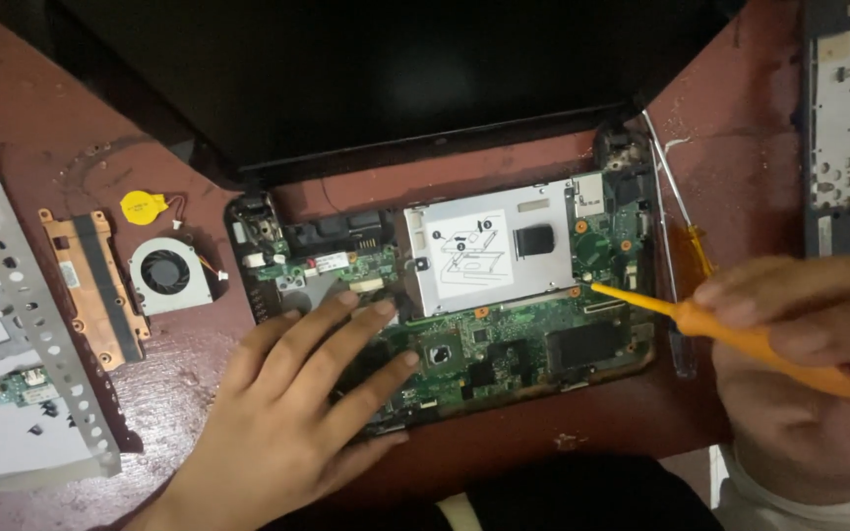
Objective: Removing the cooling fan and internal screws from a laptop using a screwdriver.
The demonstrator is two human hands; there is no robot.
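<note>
The right hand is clenching around an orange screwdriver, coming in from 4 o'clock. The tool's tip is touching the green board just beside the lower right corner of the silver drive cage, at about 3 o'clock of the cage. The left hand is lying released and flat, fingers spread, pressing on the left part of the board inside the opened laptop base; its fingertips are pointing toward 1 o'clock.

The base is sitting in the middle of the reddish surface, with the dark screen leaning back at 12 o'clock. A second screwdriver with a clear handle is lying just beside the base's right edge, at 3 o'clock.

At 9 o'clock of the base, well apart from the left hand, a small fan is resting on the surface, with a yellow coin cell near it at 11 o'clock and a copper heatsink just beside it to the left. Farther toward 9 o'clock, a perforated metal plate is lying at the frame's edge. At 2 o'clock, a grey panel is showing partly at the corner.
</note>
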